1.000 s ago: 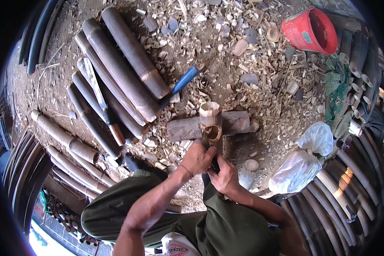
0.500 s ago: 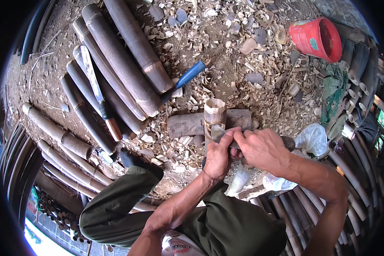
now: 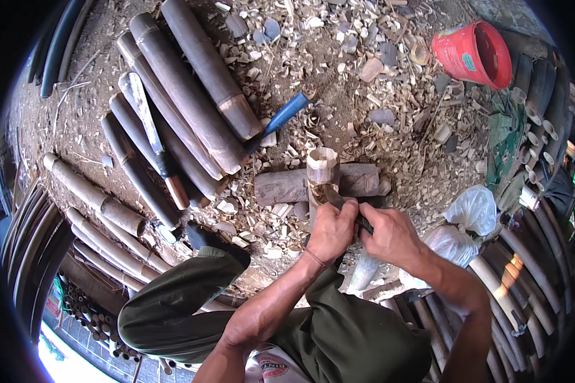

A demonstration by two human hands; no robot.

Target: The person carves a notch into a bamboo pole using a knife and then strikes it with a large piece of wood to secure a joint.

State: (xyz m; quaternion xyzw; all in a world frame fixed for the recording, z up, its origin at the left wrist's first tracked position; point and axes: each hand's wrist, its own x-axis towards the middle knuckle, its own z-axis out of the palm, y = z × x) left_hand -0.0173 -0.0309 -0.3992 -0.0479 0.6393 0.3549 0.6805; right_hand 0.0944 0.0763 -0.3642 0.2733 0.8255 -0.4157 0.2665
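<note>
A bamboo tube (image 3: 322, 171) points away from me with its pale, jagged-cut open end at the far side. It lies against a short dark log (image 3: 281, 187) set crosswise on the ground. My left hand (image 3: 331, 233) is closed around the blade part of a knife (image 3: 329, 194), close against the tube's side. My right hand (image 3: 391, 235) is closed on the same knife just to the right; its fist hides most of the handle. The tube's near part is hidden behind my left hand.
Thick bamboo lengths (image 3: 191, 96) lie at the left, with a long wood-handled knife (image 3: 148, 124) on them. A blue-handled tool (image 3: 286, 117) lies beside them. Wood chips cover the ground. A red bucket (image 3: 453, 52) lies tipped at the far right, plastic bags (image 3: 471, 209) nearer.
The knife has turned, its blade now slanting along the tube and its handle no longer sticking out past my right hand. Both hands have shifted slightly nearer me.
</note>
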